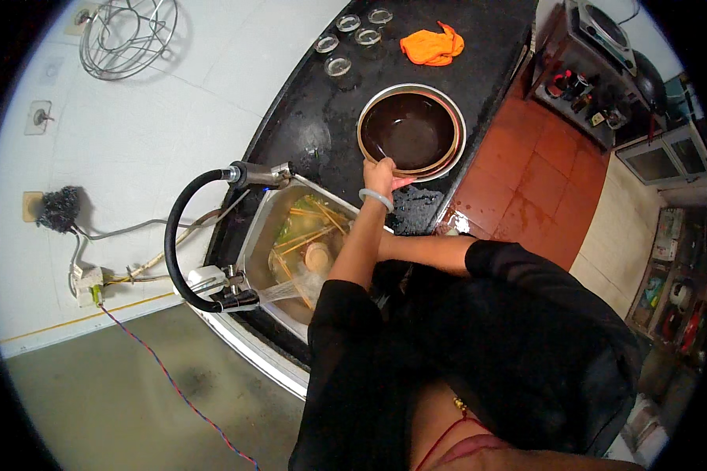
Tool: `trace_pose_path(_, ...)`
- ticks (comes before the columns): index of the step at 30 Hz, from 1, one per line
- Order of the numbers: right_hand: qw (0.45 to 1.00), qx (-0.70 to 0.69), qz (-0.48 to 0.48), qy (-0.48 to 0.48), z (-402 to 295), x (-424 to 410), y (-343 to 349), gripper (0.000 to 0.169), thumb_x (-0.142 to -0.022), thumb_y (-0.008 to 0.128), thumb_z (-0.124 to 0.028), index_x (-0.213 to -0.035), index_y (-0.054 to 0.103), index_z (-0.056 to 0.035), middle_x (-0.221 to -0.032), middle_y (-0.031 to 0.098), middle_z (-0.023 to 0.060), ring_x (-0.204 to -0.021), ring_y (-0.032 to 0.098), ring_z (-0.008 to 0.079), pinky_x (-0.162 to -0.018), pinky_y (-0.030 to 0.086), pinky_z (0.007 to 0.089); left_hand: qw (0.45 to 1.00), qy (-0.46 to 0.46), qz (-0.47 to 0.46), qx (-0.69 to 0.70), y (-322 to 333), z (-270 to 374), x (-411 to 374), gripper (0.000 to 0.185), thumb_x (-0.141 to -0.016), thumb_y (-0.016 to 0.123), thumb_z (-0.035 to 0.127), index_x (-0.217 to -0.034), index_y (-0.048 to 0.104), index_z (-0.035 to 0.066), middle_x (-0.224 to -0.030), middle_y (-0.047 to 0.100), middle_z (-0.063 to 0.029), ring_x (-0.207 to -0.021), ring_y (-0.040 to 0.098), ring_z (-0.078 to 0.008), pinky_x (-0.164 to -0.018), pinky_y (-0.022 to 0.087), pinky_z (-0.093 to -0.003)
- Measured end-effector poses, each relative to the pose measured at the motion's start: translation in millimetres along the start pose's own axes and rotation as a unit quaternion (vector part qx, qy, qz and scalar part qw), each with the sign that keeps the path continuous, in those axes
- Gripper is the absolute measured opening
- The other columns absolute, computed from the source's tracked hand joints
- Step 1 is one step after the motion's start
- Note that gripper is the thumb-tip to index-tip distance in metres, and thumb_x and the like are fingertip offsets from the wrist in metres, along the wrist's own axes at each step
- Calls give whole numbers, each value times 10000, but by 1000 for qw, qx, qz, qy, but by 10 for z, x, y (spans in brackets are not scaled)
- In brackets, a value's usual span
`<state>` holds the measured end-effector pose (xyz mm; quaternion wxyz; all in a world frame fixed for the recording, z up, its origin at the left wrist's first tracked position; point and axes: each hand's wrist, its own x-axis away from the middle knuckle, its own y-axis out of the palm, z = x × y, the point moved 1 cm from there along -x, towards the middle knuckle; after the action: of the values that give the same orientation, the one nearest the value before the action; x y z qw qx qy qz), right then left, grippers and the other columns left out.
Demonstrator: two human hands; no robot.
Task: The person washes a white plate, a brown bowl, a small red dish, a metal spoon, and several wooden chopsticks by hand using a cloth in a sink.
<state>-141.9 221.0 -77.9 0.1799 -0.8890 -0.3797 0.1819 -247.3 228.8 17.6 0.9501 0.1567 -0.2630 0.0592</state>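
My left hand [382, 175], with a pale bangle at the wrist, grips the near rim of a dark brown bowl [409, 132]. That bowl rests in a stack of bowls with a silvery outer rim on the black counter. My right arm crosses beneath the left forearm towards the sink; the right hand [384, 246] is mostly hidden there, so its hold cannot be seen. Cloudy water fills the steel sink [258, 235], where chopsticks [304, 236], a small round pale dish [318, 256] and green scraps lie. Water sprays from the black hose faucet [241, 300].
Several small glass dishes [337, 66] and an orange cloth [431, 46] lie on the counter's far part [342, 112]. A wire rack [129, 38] hangs on the wall at the left. Red floor tiles [524, 176] and a shelf with bottles [583, 100] are to the right.
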Motion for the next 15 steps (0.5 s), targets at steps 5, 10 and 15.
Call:
trace_pose_path(5,992,-34,88,-78,98,29,93,320,-835,528,-254,-1099,526,-73,-1161,500,157,-1113,431,316,-936,334,404,996,14,48,-80,5,15,-92,370,-747,459,28,-1063,291,-69,-1029,450,-286,-701,604,-386,-471,572,-405)
trace_pose_path(10,934,-355,-17,43,49,5,164,282,-912,453,-272,-1108,486,-73,-1061,503,69,-1028,449,202,-898,344,344,981,18,99,-167,-63,29,-90,434,-829,529,198,-1075,250,-25,-783,548,-238,-483,583,-294,-381,517,-376)
trace_pose_path(15,993,71,-97,23,-62,-53,-107,272,-762,585,-206,-973,510,-50,-858,556,129,-816,544,266,-733,424,401,978,108,123,-128,-441,58,216,336,-844,536,217,-1067,377,23,-676,537,-104,-445,522,-168,-374,456,-297)
